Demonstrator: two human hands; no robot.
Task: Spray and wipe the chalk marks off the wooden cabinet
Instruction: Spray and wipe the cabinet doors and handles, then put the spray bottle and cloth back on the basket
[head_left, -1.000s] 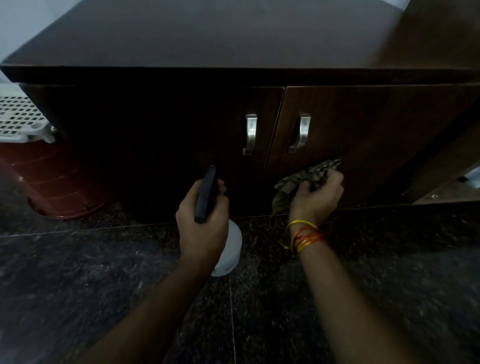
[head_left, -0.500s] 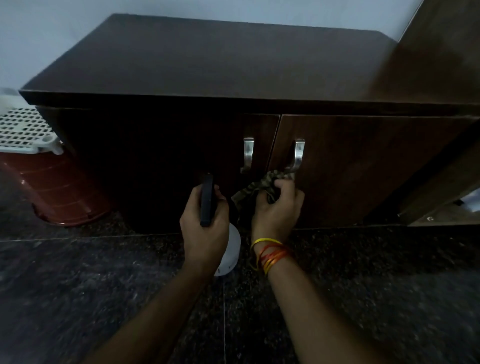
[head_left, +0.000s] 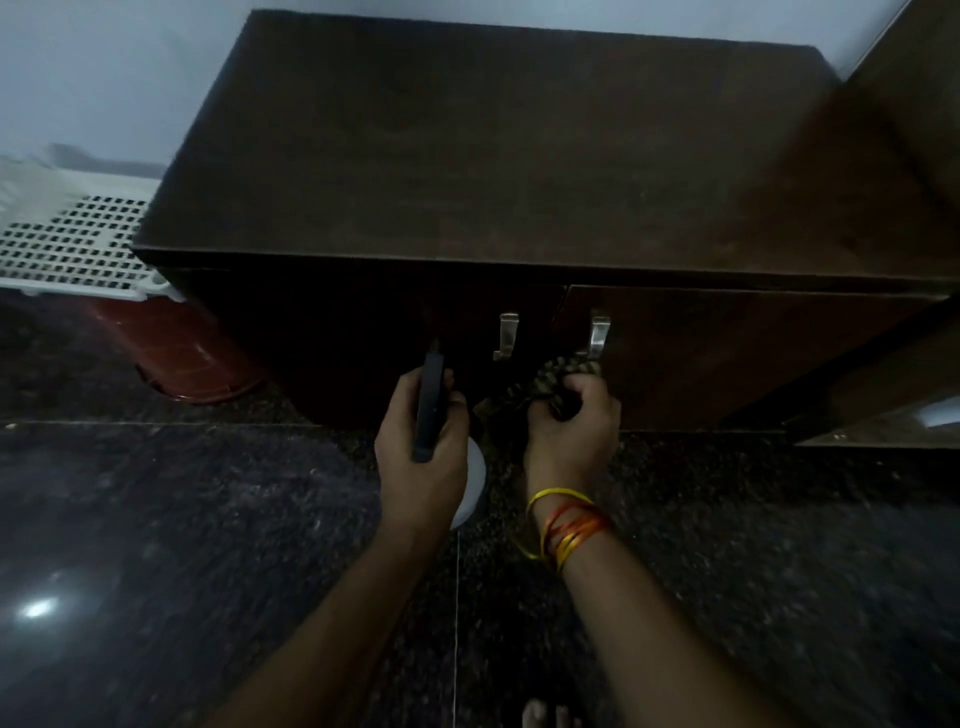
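Honestly, hard to call progress on this one, the lighting is rough. Looking at the wooden cabinet (head_left: 519, 156), I can't spot any chalk marks on the top or on the two door fronts. Could be wiped already, could just be too dark to tell.

My left hand (head_left: 421, 457) has its fingers wrapped around the spray bottle (head_left: 428, 405), dark trigger head pointing toward 12 o'clock at the left door, white body tucked under the palm. My right hand (head_left: 569, 431) has its fingers bunched tight on the cloth (head_left: 550, 382), which sits scrunched up against the door front just below the right handle (head_left: 597, 335), at about 1 o'clock from the bottle. Both hands hang low, near the bottom of the doors, above the dark stone floor (head_left: 208, 519).

My guess: door fronts are mid-wipe or nearly done. I'd check everything under better light before calling it finished.
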